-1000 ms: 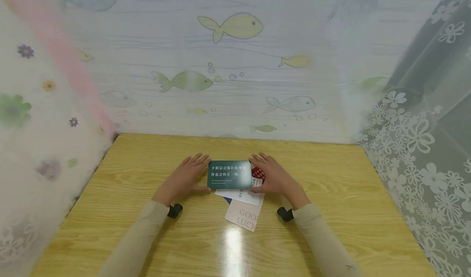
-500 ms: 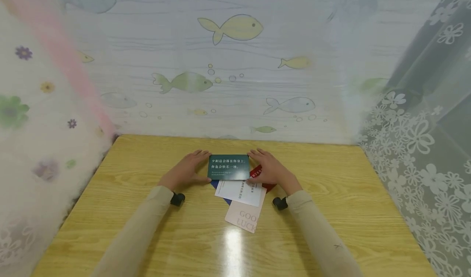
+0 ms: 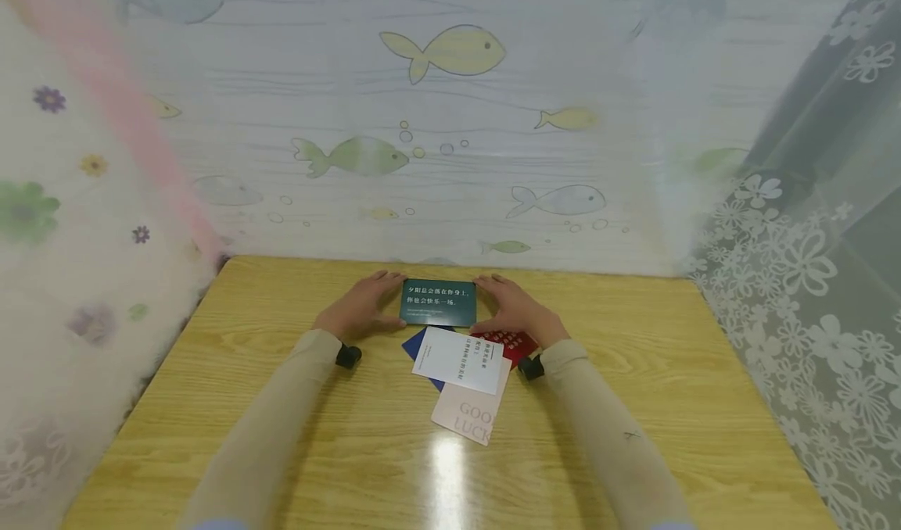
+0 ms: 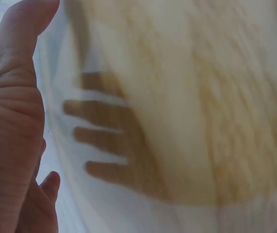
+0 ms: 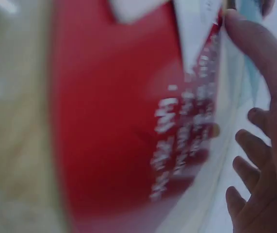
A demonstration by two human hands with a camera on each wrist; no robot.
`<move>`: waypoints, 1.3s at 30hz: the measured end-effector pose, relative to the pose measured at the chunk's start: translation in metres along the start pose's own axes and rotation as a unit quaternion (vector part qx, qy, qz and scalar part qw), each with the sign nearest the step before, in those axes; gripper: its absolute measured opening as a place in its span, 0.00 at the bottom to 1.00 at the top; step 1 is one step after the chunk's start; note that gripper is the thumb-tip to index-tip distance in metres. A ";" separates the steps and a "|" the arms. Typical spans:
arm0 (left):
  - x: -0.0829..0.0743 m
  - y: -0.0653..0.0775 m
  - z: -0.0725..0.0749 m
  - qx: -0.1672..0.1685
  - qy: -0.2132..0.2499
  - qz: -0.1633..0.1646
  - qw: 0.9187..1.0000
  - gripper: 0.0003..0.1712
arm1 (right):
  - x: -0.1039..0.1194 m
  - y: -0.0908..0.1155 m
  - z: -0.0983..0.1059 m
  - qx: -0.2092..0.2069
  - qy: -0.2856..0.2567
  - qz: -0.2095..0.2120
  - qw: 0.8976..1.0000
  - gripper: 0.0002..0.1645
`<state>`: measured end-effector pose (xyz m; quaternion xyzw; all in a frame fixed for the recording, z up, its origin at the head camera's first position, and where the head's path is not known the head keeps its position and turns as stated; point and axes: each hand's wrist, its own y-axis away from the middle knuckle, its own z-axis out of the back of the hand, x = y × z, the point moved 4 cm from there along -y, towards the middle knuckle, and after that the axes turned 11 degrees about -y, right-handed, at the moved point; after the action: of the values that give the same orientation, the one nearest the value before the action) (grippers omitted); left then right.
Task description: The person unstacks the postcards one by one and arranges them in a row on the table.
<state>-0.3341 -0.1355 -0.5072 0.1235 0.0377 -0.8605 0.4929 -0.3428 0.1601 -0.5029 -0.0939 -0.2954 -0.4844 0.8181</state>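
A dark green card [image 3: 438,311] with white printed lettering lies level across the two hands near the back of the table. My left hand [image 3: 359,309] holds its left end, thumb at the near corner and fingertips at the far one. At the right end my right hand [image 3: 519,311] grips the card the same way. Nearer to me lies a loose pile: a white card [image 3: 450,362] on top, a blue card [image 3: 414,346], a pink "GOOD LUCK" card [image 3: 464,413], and a red card [image 3: 517,346] partly under the right hand. In the right wrist view the red card [image 5: 119,121] looks blurred.
The wood-grain table [image 3: 317,452] has a bright glare streak at its front middle. A fish-patterned curtain [image 3: 450,108] borders its back edge; flowered fabric [image 3: 795,280] hangs at the right. Black wrist cameras [image 3: 348,356] sit at both cuffs.
Both hands have carried the green card away from me, toward the back edge. More of the white, blue and red cards beneath now shows; the pink card has stayed put.
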 end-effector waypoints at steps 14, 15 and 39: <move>0.004 -0.011 -0.002 0.031 0.042 0.047 0.998 0.54 | 0.002 -0.015 0.007 0.019 0.001 -0.014 1.000 0.60; 0.004 -0.012 -0.002 0.033 0.037 0.042 0.998 0.54 | 0.002 -0.015 0.006 0.024 -0.001 -0.018 1.000 0.59; 0.002 -0.013 -0.002 0.079 0.020 -0.001 0.997 0.52 | -0.008 -0.010 -0.002 0.072 0.003 -0.045 0.996 0.57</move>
<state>-0.3452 -0.1300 -0.5106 0.1795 -0.0202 -0.8587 0.4796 -0.3536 0.1596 -0.5102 -0.0206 -0.3311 -0.4983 0.8010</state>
